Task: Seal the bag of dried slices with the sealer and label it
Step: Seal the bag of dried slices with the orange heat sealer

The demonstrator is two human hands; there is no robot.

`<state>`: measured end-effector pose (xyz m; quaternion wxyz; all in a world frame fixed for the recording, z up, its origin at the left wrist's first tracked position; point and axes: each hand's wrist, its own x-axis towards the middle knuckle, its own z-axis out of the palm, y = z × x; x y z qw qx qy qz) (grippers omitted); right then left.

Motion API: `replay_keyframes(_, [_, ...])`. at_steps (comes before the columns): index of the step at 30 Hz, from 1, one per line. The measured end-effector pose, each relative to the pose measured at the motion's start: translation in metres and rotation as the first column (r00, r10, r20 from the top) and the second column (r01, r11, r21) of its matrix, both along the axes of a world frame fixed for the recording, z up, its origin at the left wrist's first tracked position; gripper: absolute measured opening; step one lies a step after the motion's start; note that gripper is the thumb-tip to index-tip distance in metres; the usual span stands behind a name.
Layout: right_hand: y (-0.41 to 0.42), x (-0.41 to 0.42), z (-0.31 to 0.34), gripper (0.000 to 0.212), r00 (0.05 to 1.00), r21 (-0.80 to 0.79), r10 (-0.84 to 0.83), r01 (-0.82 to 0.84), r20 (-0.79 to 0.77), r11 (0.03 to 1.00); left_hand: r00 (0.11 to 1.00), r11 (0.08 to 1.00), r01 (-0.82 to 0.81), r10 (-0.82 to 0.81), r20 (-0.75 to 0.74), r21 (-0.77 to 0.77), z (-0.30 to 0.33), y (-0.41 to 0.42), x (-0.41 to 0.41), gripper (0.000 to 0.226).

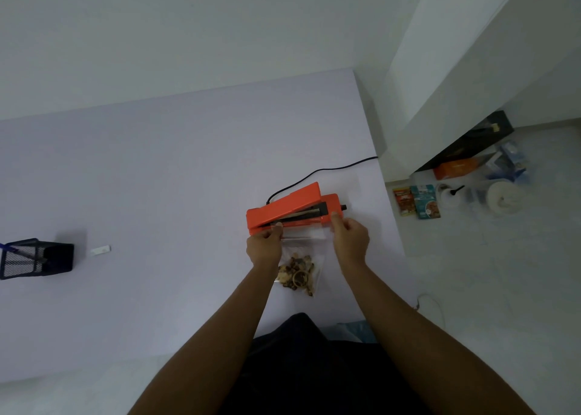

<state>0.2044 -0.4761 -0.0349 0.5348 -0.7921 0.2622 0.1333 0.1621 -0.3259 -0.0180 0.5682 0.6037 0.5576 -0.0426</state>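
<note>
An orange heat sealer (292, 208) sits on the pale table (157, 178) with its lid raised. A clear plastic bag (300, 259) holds brown dried slices (297, 275) in its lower part. The bag's open top edge lies across the sealer's strip. My left hand (264, 247) pinches the left corner of the bag's top. My right hand (349, 237) pinches the right corner, beside the sealer's right end. A small white label (101, 250) lies far to the left on the table.
A black mesh pen holder (36, 258) lies at the table's left edge. The sealer's black cord (317, 171) runs back and right off the table. On the floor to the right stand food packets (418, 200), a white roll (503, 197) and boxes (465, 153).
</note>
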Motion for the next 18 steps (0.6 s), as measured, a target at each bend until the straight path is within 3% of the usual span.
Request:
replay_keyframes(2, [-0.004, 0.005, 0.016, 0.046, 0.991, -0.009, -0.033, 0.035, 0.128, 0.999, 1.0, 1.0, -0.003, 0.003, -0.008, 0.002, 0.0, 0.0, 0.0, 0.03])
replay_keyframes(5, [-0.002, 0.015, 0.051, 0.041, 0.957, 0.108, -0.037, 0.006, 0.288, 0.994, 1.0, 1.0, -0.009, 0.009, -0.007, -0.008, 0.0, 0.0, 0.0, 0.03])
replay_keyframes(8, [0.004, 0.02, 0.083, 0.043, 0.897, 0.167, 0.06, -0.147, 0.437, 0.975, 1.0, 1.0, -0.002, 0.002, -0.015, -0.008, 0.0, 0.0, 0.0, 0.031])
replay_keyframes(10, [0.009, 0.023, 0.097, 0.04, 0.85, 0.125, 0.167, -0.262, 0.5, 0.957, 1.0, 1.0, 0.005, -0.005, -0.019, -0.007, 0.0, -0.001, 0.0, 0.03])
replay_keyframes(14, [0.015, 0.025, 0.103, 0.026, 0.804, -0.003, 0.29, -0.338, 0.519, 0.941, 1.0, 1.0, -0.003, 0.003, -0.013, -0.01, -0.001, 0.001, 0.0, 0.028])
replay_keyframes(18, [0.007, 0.026, 0.083, 0.022, 0.898, 0.044, 0.189, -0.224, 0.398, 0.974, 1.0, 1.0, -0.023, 0.023, -0.014, -0.019, -0.001, 0.001, 0.001, 0.027])
